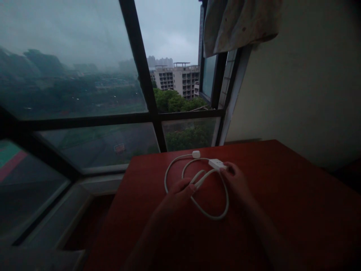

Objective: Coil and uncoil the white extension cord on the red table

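A white cable (217,217) lies in loose loops on the reddish-brown table. My left hand (182,188) is closed around a folded section of it, with the bend standing out past the thumb. Close to the white rectangular socket block (216,163), my right hand (234,177) pinches the cable between thumb and fingers. Its fingertips are right at the block's near end; whether they touch the block I cannot tell. Farther back, a white plug (196,154) rests near the table's window-side edge, at one end of the cable.
The table (282,180) fills the lower middle and right, its back edge near the window frame (153,117). A pale wall (296,86) rises on the right. A bunched curtain (239,28) hangs above the open window sash (210,77). Light is dim.
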A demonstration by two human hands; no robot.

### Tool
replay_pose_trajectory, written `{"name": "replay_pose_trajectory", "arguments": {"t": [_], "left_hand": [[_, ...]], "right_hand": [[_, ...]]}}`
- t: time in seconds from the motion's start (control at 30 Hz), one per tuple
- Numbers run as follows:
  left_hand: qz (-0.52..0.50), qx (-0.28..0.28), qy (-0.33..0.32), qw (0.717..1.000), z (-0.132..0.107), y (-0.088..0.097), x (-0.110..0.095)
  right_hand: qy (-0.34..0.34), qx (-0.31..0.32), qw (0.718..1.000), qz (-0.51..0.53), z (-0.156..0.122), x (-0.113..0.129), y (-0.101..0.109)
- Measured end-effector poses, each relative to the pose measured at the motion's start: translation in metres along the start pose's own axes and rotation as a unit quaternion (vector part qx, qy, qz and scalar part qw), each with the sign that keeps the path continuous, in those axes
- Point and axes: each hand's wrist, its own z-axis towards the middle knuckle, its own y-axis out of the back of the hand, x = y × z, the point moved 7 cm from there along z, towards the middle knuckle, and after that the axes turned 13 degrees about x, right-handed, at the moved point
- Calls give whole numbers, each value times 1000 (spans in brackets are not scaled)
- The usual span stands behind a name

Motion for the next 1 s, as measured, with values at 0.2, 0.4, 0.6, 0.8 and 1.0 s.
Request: {"name": "replay_pose_trajectory", "arguments": {"t": [0.2,0.4,0.6,0.8,1.0], "left_hand": [[21,44,3,999,-2,-8,-1],[26,34,-7,999,4,-9,-2],[-9,6,-8,1000,4,-8,-4],[-74,27,-3,997,6,-10,-1],[-72,70,-4,995,5,-21,-2]], "right_hand": [[-38,140,983,113,10,-17,-24],[-98,229,954,166,5,-26,-39],[42,-30,987,-150,-24,19,9],[21,135,926,-353,-56,29,-40],[-56,81,897,-430,-50,22,-58]]}}
